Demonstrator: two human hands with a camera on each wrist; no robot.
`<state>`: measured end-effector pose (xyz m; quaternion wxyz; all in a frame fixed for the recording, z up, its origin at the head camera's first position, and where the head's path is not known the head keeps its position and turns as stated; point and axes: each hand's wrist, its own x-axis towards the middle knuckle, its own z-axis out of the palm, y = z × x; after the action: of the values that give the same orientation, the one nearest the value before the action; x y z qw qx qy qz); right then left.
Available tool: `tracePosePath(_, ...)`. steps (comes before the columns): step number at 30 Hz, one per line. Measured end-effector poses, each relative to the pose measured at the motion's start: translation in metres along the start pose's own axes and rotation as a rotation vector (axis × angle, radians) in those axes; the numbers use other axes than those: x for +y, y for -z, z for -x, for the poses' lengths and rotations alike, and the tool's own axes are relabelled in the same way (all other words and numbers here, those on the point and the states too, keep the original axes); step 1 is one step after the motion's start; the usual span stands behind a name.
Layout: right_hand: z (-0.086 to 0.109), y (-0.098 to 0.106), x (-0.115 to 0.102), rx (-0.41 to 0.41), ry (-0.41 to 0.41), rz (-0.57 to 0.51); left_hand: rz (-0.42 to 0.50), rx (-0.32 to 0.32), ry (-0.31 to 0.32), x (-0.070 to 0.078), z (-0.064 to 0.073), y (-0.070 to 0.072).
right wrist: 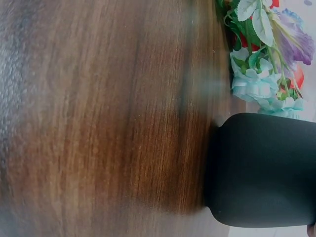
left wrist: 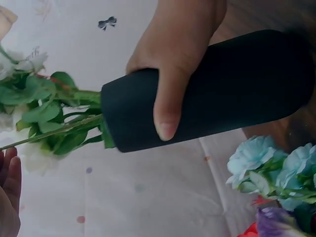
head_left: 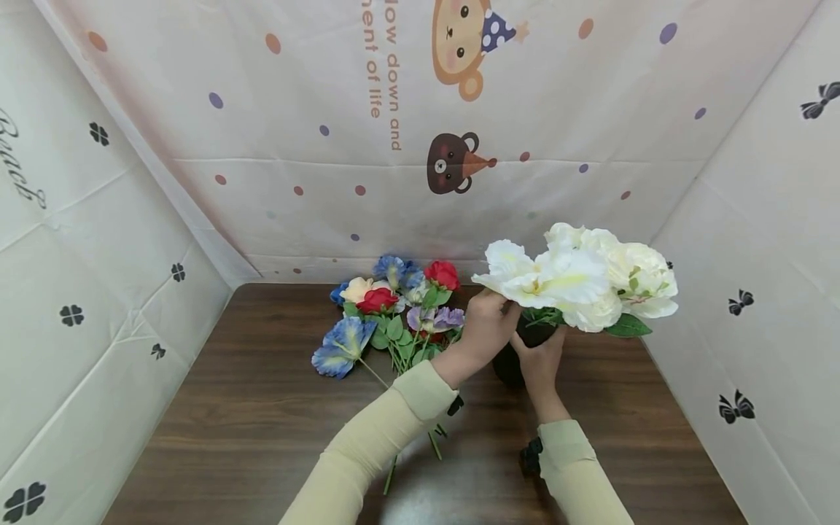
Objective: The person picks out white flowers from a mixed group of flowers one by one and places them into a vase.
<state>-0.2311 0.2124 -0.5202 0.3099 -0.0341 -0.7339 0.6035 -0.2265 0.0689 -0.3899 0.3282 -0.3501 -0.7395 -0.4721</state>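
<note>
My right hand [head_left: 541, 357] grips a black vase [left wrist: 237, 84] round its upper part, the thumb lying across its side. White flowers [head_left: 639, 277] with green leaves stand in the vase's mouth. Up at the blooms, my left hand [head_left: 482, 328] pinches a stem [left wrist: 64, 129] that slants into the mouth. Just over that hand spreads a white iris [head_left: 541, 273]. Of the left hand [left wrist: 9, 190], only a few fingers show at the edge of the left wrist view. The vase [right wrist: 266, 173] stands on the table in the right wrist view, where the right hand is mostly hidden.
Left of the vase lies a pile of artificial flowers: a blue iris [head_left: 344, 346], red roses [head_left: 442, 274] and a purple flower [head_left: 436, 319], with stems pointing to the front. Light blue flowers [right wrist: 254, 81] lie near the vase. Printed cloth [head_left: 295, 219] walls the wooden table [head_left: 249, 408].
</note>
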Motion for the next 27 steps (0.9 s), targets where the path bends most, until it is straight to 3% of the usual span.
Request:
tracePosePath(4, -0.002, 0.000, -0.003, -0.016, -0.029, -0.033, -0.017, -0.028, -0.001, 0.000, 0.000, -0.005)
tracePosePath(8, 0.001, 0.001, -0.022, -0.026, -0.044, -0.059, -0.029, -0.078, 0.021, 0.001, -0.002, -0.009)
tracePosePath(11, 0.004, 0.002, -0.034, -0.034, -0.058, -0.067, -0.081, -0.095, -0.005, 0.002, -0.003, -0.012)
tracePosePath(15, 0.002, 0.002, -0.015, -0.018, -0.067, -0.040, -0.137, -0.110, -0.032, 0.000, -0.001, -0.019)
tracePosePath(18, -0.001, 0.001, 0.002, -0.003, -0.046, -0.004, -0.118, -0.120, 0.014, -0.003, 0.002, -0.023)
tracePosePath(22, -0.002, 0.001, 0.002, 0.004, -0.029, 0.040, -0.074, -0.115, 0.095, -0.009, 0.004, -0.026)
tracePosePath(27, 0.000, 0.000, 0.001, 0.008, 0.005, 0.057, -0.043, -0.214, 0.203, -0.016, 0.013, -0.029)
